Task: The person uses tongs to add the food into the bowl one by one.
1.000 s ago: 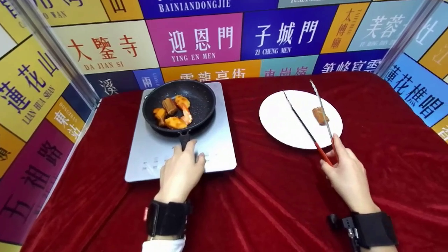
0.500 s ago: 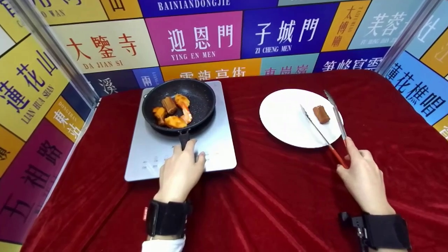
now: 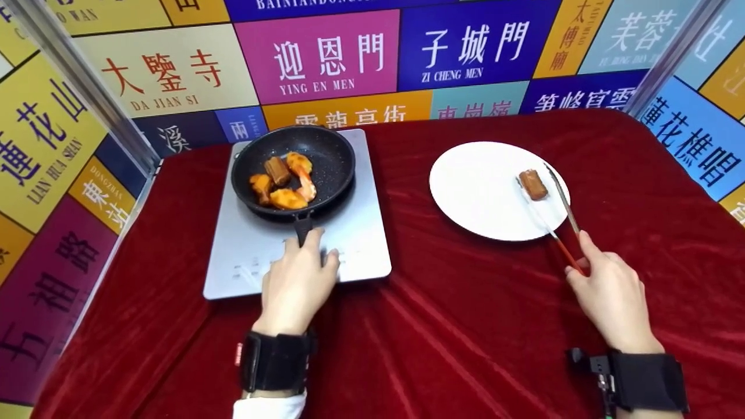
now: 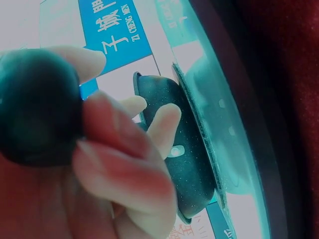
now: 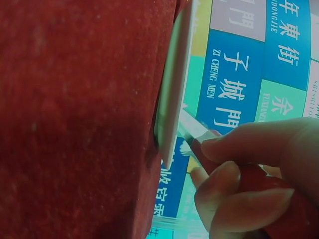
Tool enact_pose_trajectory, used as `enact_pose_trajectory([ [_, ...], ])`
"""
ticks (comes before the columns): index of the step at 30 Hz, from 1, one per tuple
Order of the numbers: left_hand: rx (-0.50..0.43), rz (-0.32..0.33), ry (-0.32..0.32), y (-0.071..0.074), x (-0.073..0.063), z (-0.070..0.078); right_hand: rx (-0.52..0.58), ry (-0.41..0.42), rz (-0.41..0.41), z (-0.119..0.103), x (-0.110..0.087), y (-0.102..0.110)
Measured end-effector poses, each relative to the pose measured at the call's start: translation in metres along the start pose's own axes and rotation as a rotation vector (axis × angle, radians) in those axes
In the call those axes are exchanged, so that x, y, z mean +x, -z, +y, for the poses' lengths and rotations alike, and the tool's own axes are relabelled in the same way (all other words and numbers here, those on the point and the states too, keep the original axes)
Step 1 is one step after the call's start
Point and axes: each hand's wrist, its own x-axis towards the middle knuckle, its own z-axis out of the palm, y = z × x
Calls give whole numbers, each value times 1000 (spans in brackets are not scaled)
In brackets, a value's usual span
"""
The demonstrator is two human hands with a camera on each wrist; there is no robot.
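Observation:
My left hand (image 3: 300,285) grips the handle (image 3: 302,230) of a black frying pan (image 3: 332,166), whose speckled side shows in the left wrist view. Inside the pan lie a ribbed brown piece of food (image 3: 277,170), a shrimp (image 3: 304,179) and orange-yellow pieces (image 3: 288,199). With my right hand (image 3: 612,299) I hold red-handled metal tongs (image 3: 563,195) over the white plate (image 3: 477,186). The tongs' arms straddle another brown piece of food (image 3: 533,185) on the plate; the left tip is right at its edge, the right tip stands apart from it.
The pan sits on a silver induction cooktop (image 3: 361,250) at the left. A dark red velvet cloth (image 3: 430,326) covers the table. Behind it stand colourful panels (image 3: 326,55) with Chinese lettering, and metal posts (image 3: 96,87) rise at the corners.
My right hand has moved right and the tongs' arms have drawn closer together, from wide over the plate to either side of the brown piece. My left hand keeps its grip on the pan handle.

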Motion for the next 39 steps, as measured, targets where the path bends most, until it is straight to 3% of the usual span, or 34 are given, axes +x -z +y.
enact_pose_trajectory([
  [5,7,26,-15,0,0,1,2,2,-7,0,-1,2],
  [13,4,8,-14,0,0,1,-17,-58,-81,-6,-2,4],
  [24,7,-1,-6,-1,0,0,-27,-57,-142,-13,-2,2],
  [39,13,10,-11,-2,0,0,289,-216,-264,2,2,1],
])
